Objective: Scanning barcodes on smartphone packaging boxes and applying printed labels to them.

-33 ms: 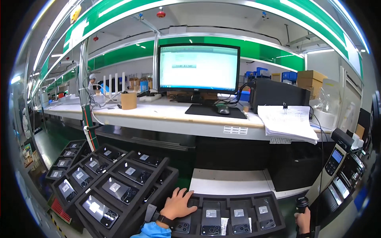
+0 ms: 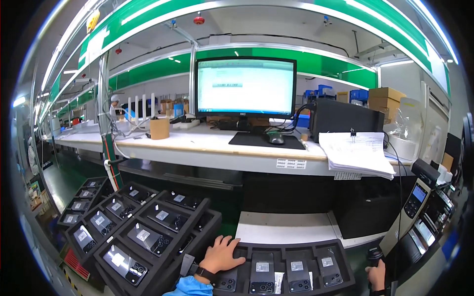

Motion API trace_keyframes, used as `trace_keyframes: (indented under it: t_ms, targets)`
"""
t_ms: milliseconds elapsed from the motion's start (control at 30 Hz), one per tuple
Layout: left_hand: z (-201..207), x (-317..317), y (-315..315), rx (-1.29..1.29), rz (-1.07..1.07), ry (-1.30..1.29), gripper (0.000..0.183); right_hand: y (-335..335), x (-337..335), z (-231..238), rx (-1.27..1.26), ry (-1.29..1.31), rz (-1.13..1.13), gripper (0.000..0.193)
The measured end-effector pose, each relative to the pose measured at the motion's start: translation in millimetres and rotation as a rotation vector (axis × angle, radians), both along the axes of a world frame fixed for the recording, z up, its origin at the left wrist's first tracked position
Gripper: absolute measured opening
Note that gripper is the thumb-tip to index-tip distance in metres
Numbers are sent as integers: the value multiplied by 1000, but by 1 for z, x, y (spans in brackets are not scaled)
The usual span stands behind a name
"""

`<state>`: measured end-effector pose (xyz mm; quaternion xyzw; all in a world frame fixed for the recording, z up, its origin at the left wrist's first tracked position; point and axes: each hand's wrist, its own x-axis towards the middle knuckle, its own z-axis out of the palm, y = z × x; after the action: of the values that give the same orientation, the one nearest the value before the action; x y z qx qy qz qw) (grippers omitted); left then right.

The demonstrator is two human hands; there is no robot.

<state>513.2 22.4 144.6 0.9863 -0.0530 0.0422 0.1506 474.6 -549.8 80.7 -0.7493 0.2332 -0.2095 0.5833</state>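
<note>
My left hand (image 2: 222, 253) lies open, its fingers spread over the left end of a black foam tray (image 2: 316, 248). Beneath and beside it is a phone (image 2: 226, 283), partly hidden by the hand and wrist. More dark phones lie camera side up in the tray's slots, among them a phone (image 2: 262, 273) with a white label and a phone (image 2: 331, 269) at the right end. White paper strips (image 2: 278, 282) stick out beside two of them. To the right of the tray, my right hand (image 2: 377, 274) is closed around a black handheld scanner (image 2: 375, 254).
Stacked foam trays (image 2: 185, 228) of labelled phones stand to the left. Behind is a workbench (image 2: 197, 143) with a monitor (image 2: 246, 86), a mouse (image 2: 276, 139), a tape roll (image 2: 159, 129) and clipped papers (image 2: 355, 153). At right stands a grey device (image 2: 414, 202) with a small screen.
The view has shifted very slightly. Both hands and the phones stay where they were.
</note>
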Motion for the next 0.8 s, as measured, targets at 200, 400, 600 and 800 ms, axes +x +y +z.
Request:
trace_keyframes:
  t_ms: [200, 400, 600, 800]
  targets:
    - [3, 17, 7, 2, -32, 149, 88, 4, 10, -31, -558, 166, -77, 38]
    - [-3, 15, 7, -48, -37, 32, 81, 28, 12, 4, -582, 292, -67, 53]
    - [-16, 19, 11, -323, -140, -322, 70, -13, 30, -37, -530, 155, -61, 50]
    - [-21, 19, 12, -482, -114, -313, 54, -65, 49, -87, -311, 28, 117, 49]
